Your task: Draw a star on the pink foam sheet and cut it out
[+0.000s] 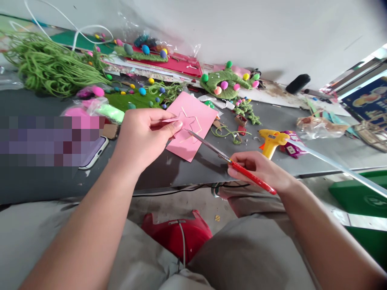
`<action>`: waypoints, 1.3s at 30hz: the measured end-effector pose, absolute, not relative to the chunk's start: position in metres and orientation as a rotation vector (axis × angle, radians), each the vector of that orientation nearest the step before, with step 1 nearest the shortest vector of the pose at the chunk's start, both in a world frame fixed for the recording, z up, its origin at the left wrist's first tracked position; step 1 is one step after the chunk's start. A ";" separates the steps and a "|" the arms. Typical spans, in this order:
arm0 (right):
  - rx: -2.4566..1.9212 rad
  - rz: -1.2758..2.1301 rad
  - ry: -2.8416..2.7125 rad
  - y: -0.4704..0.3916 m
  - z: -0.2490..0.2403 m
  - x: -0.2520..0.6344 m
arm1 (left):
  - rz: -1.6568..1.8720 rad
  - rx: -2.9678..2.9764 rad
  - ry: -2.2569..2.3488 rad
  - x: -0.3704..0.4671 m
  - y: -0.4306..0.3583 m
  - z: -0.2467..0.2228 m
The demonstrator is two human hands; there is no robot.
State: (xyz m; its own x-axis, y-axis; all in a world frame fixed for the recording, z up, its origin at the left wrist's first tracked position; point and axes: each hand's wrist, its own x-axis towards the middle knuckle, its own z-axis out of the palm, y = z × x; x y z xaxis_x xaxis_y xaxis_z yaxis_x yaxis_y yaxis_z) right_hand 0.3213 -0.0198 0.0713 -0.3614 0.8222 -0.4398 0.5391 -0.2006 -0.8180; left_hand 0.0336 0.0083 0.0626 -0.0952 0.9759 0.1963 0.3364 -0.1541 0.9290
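My left hand (pixel 145 135) is closed in a pinch on a pink paper star (pixel 188 122), keeping it just above or against a pink sheet (pixel 189 151). Pale star-like lines show on that sheet around the paper star. My right hand (pixel 260 171) grips scissors by their red handles (pixel 253 177). The metal blades (pixel 208 145) point up and left, with the tips at the paper star's lower edge. Whether the blades are parted is too fine to tell. My left fingers hide part of the star.
Right of the sheet stands a yellow glue gun (pixel 270 141) with a long clear glue stick (pixel 338 163). Green yarn (pixel 57 66) and a green piece with colored pompoms (pixel 225 82) lie along the back. A phone (pixel 95 155) lies at left; a red stool (pixel 178 235) is below the table.
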 end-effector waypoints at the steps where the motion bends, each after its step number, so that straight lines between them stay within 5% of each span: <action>1: -1.603 1.592 -1.797 -0.020 0.071 0.322 | 1.263 1.561 1.451 0.032 0.008 0.062; 39: -1.633 1.675 -1.746 -0.022 0.070 0.322 | 1.402 1.727 1.422 0.036 0.013 0.052</action>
State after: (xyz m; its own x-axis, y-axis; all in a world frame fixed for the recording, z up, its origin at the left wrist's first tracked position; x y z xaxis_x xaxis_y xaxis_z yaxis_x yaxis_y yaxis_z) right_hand 0.3222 -0.0224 0.0697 -0.3572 0.7877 -0.5019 0.5341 -0.2686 -0.8016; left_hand 0.0365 0.0134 0.0518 -0.0739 0.9166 0.3929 0.4057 -0.3323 0.8515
